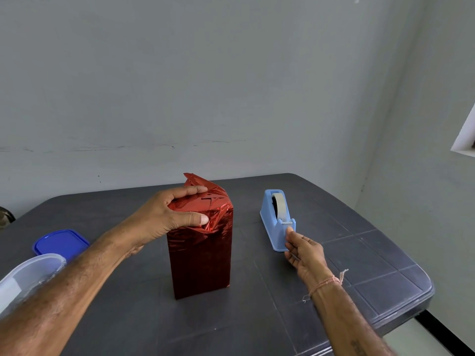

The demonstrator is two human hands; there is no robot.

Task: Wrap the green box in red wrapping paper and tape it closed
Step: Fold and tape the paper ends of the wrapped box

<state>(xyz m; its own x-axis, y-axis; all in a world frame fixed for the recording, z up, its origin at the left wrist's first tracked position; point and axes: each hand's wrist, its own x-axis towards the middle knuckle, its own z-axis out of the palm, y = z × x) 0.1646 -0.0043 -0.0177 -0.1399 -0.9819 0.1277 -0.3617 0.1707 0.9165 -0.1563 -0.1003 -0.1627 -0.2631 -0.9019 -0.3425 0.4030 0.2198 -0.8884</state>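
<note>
Box [200,255], sheathed all over in red paper [217,236], stands on end on the table [334,201], just below the grip. Its long axis is vertical, with one corner edge toward the viewer. Left hand [164,217] clasps the top end, thumb on the near face and fingers pressing the folds. Beyond the fingers one flap [196,180] stands up, not yet folded. Right hand [305,250], well right of the grip, touches the dispenser [272,217] at its cutter; whether it pinches tape cannot be told. Judged: sides wrapped; the last top fold and taping remain.
</note>
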